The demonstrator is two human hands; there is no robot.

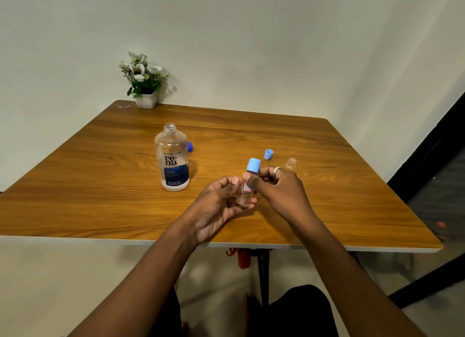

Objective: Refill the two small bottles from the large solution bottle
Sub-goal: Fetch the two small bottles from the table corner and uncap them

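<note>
The large clear solution bottle (172, 158) with a blue label stands uncapped left of centre on the wooden table (100, 185); its dark blue cap (190, 146) lies just behind it. My left hand (221, 206) grips a small clear bottle (245, 194) by its body, above the table. My right hand (276, 185) pinches the same bottle near its neck, just under its light blue cap (254, 165). The second small bottle (291, 164) stands uncapped beyond my right hand, partly hidden by it. Its light blue cap (268, 154) lies upside down nearby.
A white pot of artificial flowers (144, 85) stands at the table's far left corner, next to a small clear item (123, 106). A wall runs behind the table. A dark frame (427, 160) stands to the right.
</note>
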